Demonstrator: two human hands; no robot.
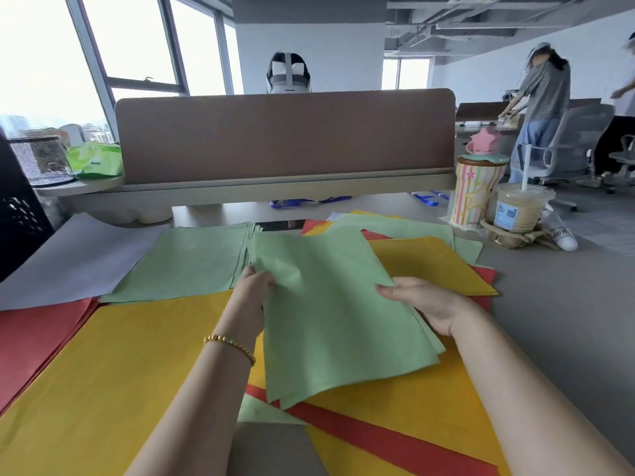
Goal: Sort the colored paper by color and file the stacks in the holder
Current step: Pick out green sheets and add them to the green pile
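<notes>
Both hands hold a bundle of green sheets (340, 314) over the desk's (549, 304) middle: left hand (254, 286) pinches its left edge, right hand (422, 300) grips its right. The iced drink cup (519, 207) at the far right edge carries a QR-code label.

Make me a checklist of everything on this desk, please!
Surface: grey desk, mostly under paper.
Job's things: green sheets held up; green stack, yellow stack, red stack, mixed pile; holder not seen.
Clutter: striped cup, iced drink, mesh basket.
Hands: left hand and right hand grip the green sheets.
Cables: blue lanyard.
Surroundings: divider, windows, people standing.
</notes>
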